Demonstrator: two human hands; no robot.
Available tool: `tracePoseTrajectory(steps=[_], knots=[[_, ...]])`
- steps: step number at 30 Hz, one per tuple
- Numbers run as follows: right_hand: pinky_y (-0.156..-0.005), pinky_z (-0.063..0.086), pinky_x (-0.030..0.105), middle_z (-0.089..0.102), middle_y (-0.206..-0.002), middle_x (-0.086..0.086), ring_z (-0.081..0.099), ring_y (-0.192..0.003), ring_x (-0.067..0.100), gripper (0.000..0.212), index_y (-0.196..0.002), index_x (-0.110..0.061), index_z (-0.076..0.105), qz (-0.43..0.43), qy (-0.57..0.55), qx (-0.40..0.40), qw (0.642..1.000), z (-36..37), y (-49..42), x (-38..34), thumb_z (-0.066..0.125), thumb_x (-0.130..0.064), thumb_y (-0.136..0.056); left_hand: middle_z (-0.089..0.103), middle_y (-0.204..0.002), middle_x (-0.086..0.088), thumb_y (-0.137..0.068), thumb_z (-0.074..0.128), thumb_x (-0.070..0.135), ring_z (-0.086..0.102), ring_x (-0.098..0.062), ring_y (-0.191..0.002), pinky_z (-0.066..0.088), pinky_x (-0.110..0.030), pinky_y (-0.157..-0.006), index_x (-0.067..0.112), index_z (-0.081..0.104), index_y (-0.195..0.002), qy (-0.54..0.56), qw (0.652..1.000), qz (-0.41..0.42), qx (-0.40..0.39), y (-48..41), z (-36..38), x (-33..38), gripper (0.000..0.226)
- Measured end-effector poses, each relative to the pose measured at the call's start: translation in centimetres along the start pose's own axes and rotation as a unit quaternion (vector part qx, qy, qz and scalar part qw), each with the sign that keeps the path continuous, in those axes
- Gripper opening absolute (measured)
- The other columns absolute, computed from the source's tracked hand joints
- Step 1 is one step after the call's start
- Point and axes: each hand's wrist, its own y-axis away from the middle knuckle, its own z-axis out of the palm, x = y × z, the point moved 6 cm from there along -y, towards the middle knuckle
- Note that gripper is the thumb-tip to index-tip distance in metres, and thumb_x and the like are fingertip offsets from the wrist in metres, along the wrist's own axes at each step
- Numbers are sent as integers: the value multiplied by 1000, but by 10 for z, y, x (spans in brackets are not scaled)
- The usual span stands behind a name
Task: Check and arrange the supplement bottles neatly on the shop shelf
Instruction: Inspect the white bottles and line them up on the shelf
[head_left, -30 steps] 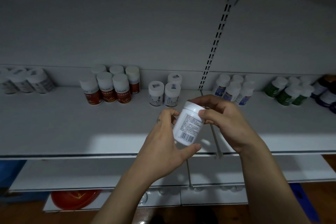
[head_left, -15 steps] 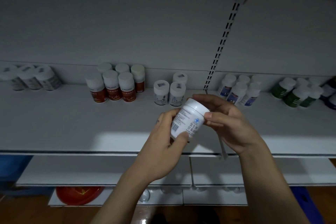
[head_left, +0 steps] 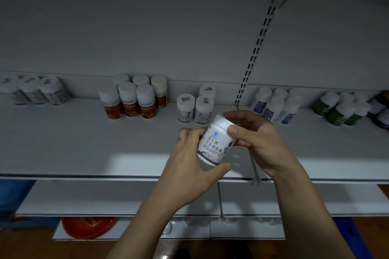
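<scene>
A white supplement bottle [head_left: 215,143] with dark printed characters on its label is tilted in front of the white shelf [head_left: 73,143], above its front edge. My left hand [head_left: 189,166] grips the bottle's lower body, thumb under its base. My right hand [head_left: 256,139] pinches the white cap end between thumb and fingers. Behind the bottle, three matching white bottles [head_left: 195,105] stand on the shelf near the back wall.
Along the back of the shelf stand groups of bottles: pale ones [head_left: 37,90] at far left, orange-labelled ones [head_left: 132,99], blue-labelled ones [head_left: 275,105], green ones [head_left: 339,109] and dark ones at far right. A slotted upright [head_left: 254,52] divides the back wall. Lower shelves and a red object [head_left: 88,227] lie below.
The bottle has been turned in my hands: the barcode side showed earlier, now the front label with large characters faces me. Both hands have kept their hold.
</scene>
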Motion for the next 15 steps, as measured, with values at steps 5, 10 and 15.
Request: tracePoseTrajectory(steps=[5, 10, 15], knots=[[-65, 55, 26, 74, -92, 1, 70, -83, 16, 38, -98, -14, 72, -2, -5, -12, 1000, 2, 3, -2, 85, -22, -64, 41, -110, 17, -71, 76, 49, 46, 7, -100, 38, -8, -79, 36, 46, -123, -1, 1000, -13, 26, 0, -3, -1, 61], [-74, 55, 26, 73, -107, 7, 68, -97, 18, 60, -109, -14, 70, -5, -57, -41, 998, 2, 4, -1, 87, -44, -60, 51, -113, 19, -73, 76, 50, 53, 3, -100, 48, -16, -79, 41, 40, -124, 60, 997, -35, 38, 1, -6, -1, 63], [-82, 54, 29, 70, -116, 10, 66, -108, 23, 73, -125, -7, 59, 5, -91, -76, 993, 8, 4, 1, 86, -38, -65, 55, -113, 19, -74, 75, 49, 55, 3, -99, 48, -14, -77, 42, 41, -116, 89, 994, -37, 43, 1, -9, 1, 54]])
